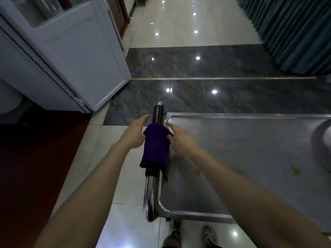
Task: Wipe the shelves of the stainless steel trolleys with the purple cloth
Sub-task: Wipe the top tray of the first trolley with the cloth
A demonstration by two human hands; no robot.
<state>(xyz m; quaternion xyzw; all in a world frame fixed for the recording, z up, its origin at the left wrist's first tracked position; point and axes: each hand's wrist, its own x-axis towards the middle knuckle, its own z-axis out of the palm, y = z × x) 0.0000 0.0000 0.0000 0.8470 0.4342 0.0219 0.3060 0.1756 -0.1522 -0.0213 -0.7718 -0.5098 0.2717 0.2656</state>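
A purple cloth hangs draped over the black-padded handle bar of a stainless steel trolley. My left hand is at the cloth's left side, fingers straight and pointing forward, touching its edge. My right hand lies at the cloth's right side over the trolley's top shelf, fingers loosely spread, thumb against the cloth. Neither hand grips it. The top shelf has a yellowish stain near the right.
An open white door stands at the left, close to the trolley's handle. Dark teal curtains hang at the far right. A round grey object sits on the shelf's right edge. Glossy tile floor stretches ahead; my feet are below the trolley.
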